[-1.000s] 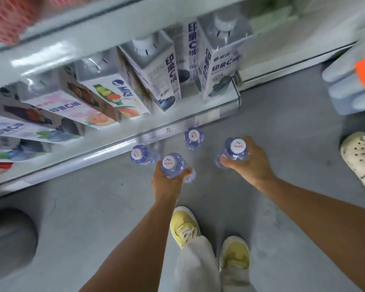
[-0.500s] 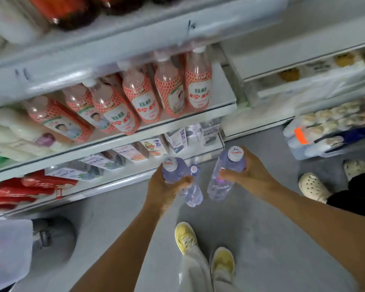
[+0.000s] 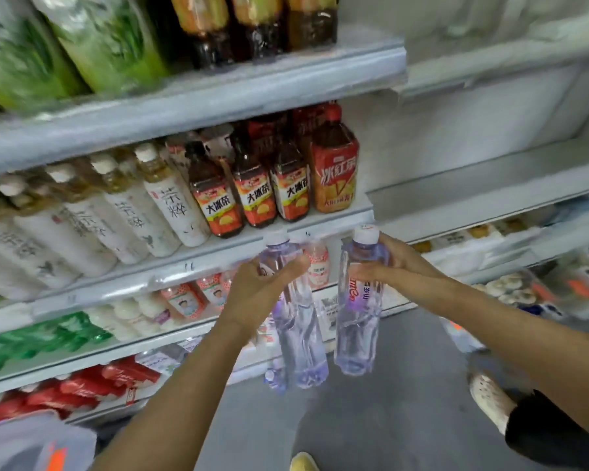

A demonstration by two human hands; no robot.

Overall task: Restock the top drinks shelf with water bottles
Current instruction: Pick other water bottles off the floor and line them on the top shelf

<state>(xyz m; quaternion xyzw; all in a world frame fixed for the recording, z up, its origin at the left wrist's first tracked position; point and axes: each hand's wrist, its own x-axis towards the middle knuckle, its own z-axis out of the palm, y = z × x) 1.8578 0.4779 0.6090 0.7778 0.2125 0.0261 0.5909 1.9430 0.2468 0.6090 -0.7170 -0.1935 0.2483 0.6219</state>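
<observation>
While both arms are raised in front of the shelves (image 3: 198, 256), my left hand (image 3: 262, 287) grips two water bottles (image 3: 298, 321) by their upper parts, fingers curled round them. My right hand (image 3: 386, 263) wraps round the neck of a third bottle (image 3: 357, 321), white cap up. All three hang upright below the iced tea bottles (image 3: 252, 195), above the grey floor (image 3: 371, 419).

Head-worn view, close, facing stocked shelves (image 3: 198, 107) ahead.
</observation>
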